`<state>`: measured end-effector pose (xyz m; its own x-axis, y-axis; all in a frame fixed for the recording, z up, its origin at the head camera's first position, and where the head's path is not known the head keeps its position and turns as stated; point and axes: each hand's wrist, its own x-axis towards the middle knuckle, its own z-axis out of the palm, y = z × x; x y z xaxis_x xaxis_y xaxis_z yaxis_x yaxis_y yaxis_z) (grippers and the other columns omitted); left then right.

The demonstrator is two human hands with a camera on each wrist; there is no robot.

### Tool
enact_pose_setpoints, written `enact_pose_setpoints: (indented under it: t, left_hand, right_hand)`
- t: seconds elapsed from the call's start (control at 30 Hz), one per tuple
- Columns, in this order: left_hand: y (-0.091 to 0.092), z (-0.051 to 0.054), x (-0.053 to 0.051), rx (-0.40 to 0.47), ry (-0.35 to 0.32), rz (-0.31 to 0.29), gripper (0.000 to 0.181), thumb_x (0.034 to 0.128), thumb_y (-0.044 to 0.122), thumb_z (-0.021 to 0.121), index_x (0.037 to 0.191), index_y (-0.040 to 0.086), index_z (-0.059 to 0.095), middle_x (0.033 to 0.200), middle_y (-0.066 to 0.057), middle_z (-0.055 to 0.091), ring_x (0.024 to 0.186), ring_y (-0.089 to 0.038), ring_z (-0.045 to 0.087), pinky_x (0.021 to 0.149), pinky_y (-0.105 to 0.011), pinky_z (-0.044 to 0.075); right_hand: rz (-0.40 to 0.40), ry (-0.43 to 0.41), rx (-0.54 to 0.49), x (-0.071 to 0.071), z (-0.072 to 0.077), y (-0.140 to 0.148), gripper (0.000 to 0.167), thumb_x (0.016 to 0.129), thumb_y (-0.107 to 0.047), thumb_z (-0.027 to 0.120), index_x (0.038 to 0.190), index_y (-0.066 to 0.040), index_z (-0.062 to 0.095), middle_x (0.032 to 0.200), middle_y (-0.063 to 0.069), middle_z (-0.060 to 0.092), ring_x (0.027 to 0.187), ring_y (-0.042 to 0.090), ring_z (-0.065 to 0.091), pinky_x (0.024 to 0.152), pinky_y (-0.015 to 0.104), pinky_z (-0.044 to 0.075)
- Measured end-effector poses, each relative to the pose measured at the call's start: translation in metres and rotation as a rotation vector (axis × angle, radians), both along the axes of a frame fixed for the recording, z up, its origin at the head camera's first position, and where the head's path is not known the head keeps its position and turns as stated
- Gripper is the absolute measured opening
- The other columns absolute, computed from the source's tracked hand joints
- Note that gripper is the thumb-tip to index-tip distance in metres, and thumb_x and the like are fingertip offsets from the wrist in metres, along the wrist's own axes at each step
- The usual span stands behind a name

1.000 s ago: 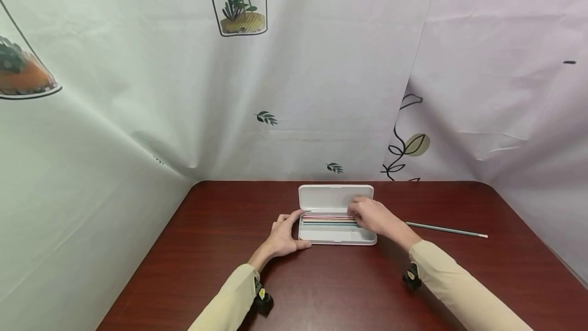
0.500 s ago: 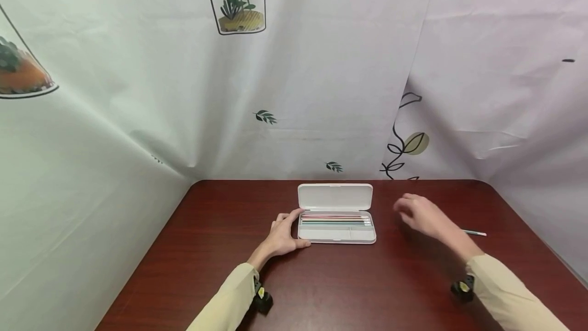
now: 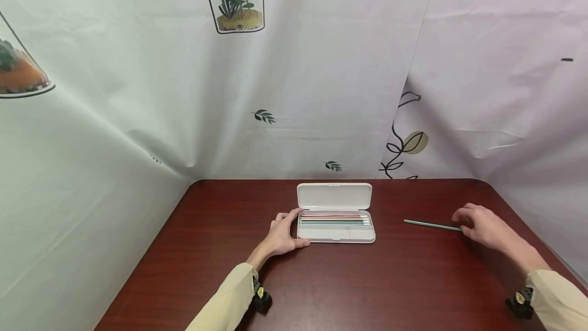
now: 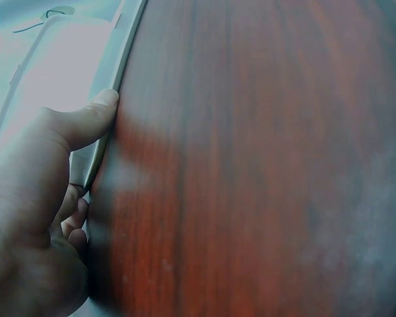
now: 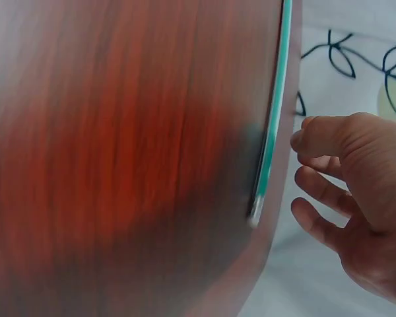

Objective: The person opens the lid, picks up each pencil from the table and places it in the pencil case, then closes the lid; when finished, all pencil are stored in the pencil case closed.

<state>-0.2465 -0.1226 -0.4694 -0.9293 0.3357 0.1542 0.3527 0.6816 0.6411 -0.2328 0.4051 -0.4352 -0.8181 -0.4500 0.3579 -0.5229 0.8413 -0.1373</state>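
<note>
A white pencil case (image 3: 323, 234) lies with its lid (image 3: 334, 196) raised at the back. Several colored pencils (image 3: 333, 218) lie side by side in its rear compartment. My left hand (image 3: 279, 235) holds the case at its left end, thumb at the front edge and index finger at the back corner. On the table to the right of the case lies a single green pencil (image 3: 429, 225). Over its right end hovers my right hand (image 3: 482, 226), fingers loosely bent; in the right wrist view the pencil's pale end (image 5: 254, 214) shows apart from the fingertips.
The dark red wooden table (image 3: 358, 290) ends at a hanging white cloth (image 3: 303, 75) with plant prints at the back and sides. Bare tabletop separates the case from the loose pencil. The right hand is close to the table's right edge.
My right hand has moved away from the case, rightward to the far end of the loose pencil. My left hand stays at the case, and the pencils inside are now uncovered.
</note>
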Motion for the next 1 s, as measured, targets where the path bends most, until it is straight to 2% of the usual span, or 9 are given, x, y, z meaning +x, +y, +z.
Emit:
enact_pose_setpoints:
  t: [0.2, 0.43, 0.63, 0.87, 1.0]
  left_hand:
    - [0.000, 0.000, 0.000, 0.003, 0.003, -0.004, 0.087, 0.0735, 0.032, 0.089, 0.148, 0.018, 0.046, 0.128, -0.017, 0.053, 0.120, -0.037, 0.043, 0.095, -0.055, 0.035]
    - [0.000, -0.002, -0.001, -0.002, -0.007, 0.007, 0.087, 0.0735, 0.031, 0.089, 0.148, 0.019, 0.046, 0.128, -0.017, 0.053, 0.121, -0.037, 0.043, 0.096, -0.054, 0.036]
    - [0.000, -0.003, -0.001, -0.006, -0.007, 0.008, 0.088, 0.0735, 0.031, 0.090, 0.148, 0.019, 0.045, 0.129, -0.016, 0.053, 0.121, -0.037, 0.043, 0.096, -0.053, 0.036]
    - [0.000, -0.003, -0.001, -0.002, 0.009, 0.000, 0.088, 0.0730, 0.032, 0.090, 0.148, 0.019, 0.046, 0.128, -0.016, 0.053, 0.120, -0.036, 0.043, 0.095, -0.054, 0.036]
    - [0.000, -0.003, -0.001, 0.001, 0.013, -0.003, 0.088, 0.0730, 0.032, 0.090, 0.148, 0.018, 0.046, 0.128, -0.016, 0.054, 0.120, -0.036, 0.043, 0.095, -0.054, 0.036]
  right_hand:
    - [-0.004, 0.029, 0.007, 0.003, -0.008, 0.016, 0.032, 0.061, 0.008, 0.081, 0.086, -0.007, 0.069, 0.088, 0.001, 0.060, 0.075, 0.021, 0.057, 0.063, 0.040, 0.046]
    - [0.004, 0.077, -0.012, 0.004, -0.015, 0.021, 0.035, 0.058, 0.009, 0.081, 0.086, -0.008, 0.069, 0.087, -0.002, 0.061, 0.076, 0.020, 0.059, 0.064, 0.039, 0.047]
    - [0.008, 0.049, -0.009, 0.003, -0.017, 0.022, 0.033, 0.061, 0.009, 0.082, 0.086, -0.007, 0.068, 0.087, 0.000, 0.061, 0.075, 0.019, 0.058, 0.062, 0.038, 0.046]
    - [0.029, 0.056, 0.003, 0.001, -0.018, 0.020, 0.034, 0.061, 0.010, 0.082, 0.083, -0.012, 0.067, 0.084, -0.006, 0.059, 0.072, 0.013, 0.056, 0.061, 0.037, 0.046]
    - [0.007, 0.004, 0.007, 0.002, -0.017, 0.018, 0.032, 0.066, 0.010, 0.080, 0.082, -0.014, 0.067, 0.081, -0.008, 0.056, 0.069, 0.009, 0.053, 0.059, 0.034, 0.045]
